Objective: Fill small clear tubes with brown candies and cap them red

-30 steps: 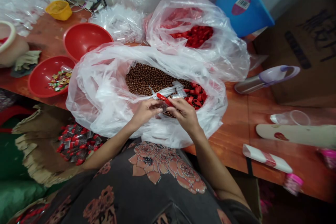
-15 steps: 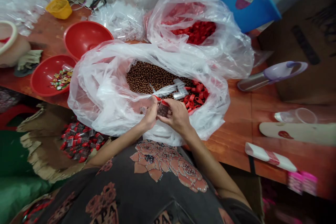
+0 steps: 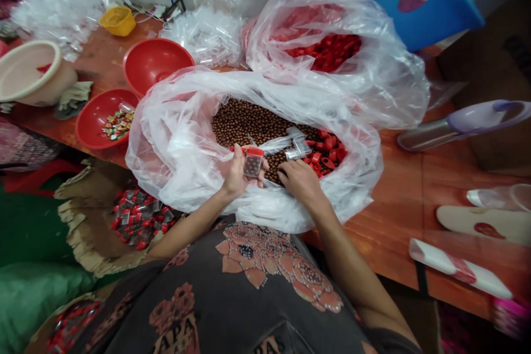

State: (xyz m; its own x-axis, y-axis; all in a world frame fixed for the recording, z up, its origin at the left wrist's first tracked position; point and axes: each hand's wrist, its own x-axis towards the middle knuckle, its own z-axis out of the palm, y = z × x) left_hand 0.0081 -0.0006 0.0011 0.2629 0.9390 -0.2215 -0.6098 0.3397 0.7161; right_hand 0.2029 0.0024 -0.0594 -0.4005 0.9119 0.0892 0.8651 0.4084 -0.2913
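Note:
My left hand (image 3: 237, 176) is closed around a small clear plastic box (image 3: 253, 165) with a red cap, filled with brown balls. Just right of it, my right hand (image 3: 302, 181) rests low over loose brown balls (image 3: 249, 121), its fingers loosely bent and apart, nothing visible in them. Both hands are inside the opening of a large white plastic bag (image 3: 166, 121). Clear empty containers (image 3: 297, 144) lie on the balls beyond my right fingers. Red caps (image 3: 326, 152) are heaped at the right side of the bag.
Behind stands another bag (image 3: 385, 77) of red pieces, beside a blue bin (image 3: 423, 5). Red bowls (image 3: 157, 63) and a pile of clear containers (image 3: 207, 36) are at the back left. A torn carton (image 3: 89, 232) of filled boxes sits lower left; a bottle (image 3: 427, 133) lies right.
My right hand has let go of the filled box and moved right, down to the brown balls. My left hand keeps the box, now held upright. The view has shifted slightly left.

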